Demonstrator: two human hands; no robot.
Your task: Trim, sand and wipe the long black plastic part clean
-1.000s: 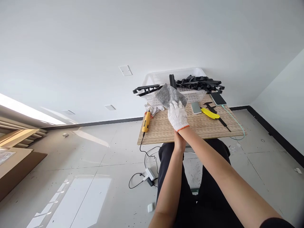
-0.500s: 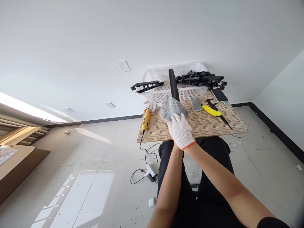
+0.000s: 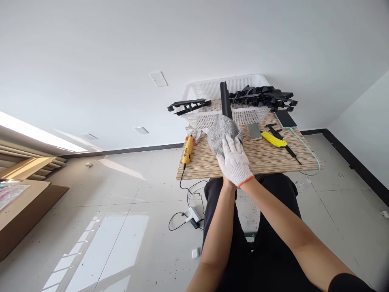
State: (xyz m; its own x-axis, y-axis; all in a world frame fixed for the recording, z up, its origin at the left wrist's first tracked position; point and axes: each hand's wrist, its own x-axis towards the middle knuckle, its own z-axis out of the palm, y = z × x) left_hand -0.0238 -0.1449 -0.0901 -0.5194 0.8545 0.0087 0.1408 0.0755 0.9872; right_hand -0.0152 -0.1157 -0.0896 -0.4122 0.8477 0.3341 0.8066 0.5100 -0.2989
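My right hand, in a white knit glove with an orange cuff edge, presses a grey cloth with its fingers laid along it. From the cloth's far side a long black plastic strip sticks out toward the basket; its near end is covered. My left forearm runs up beneath the right wrist. The left hand is hidden under the cloth and the right glove, so its fingers do not show.
A white basket with several black plastic parts stands at the table's back. Left lies a yellow corded rotary tool; right lie a grey-green block, black calipers, a yellow-handled tool and a phone.
The cloth and right hand have shifted slightly right and up in the picture with the black strip. The whole view has also moved a little. The right hand stays on the cloth.
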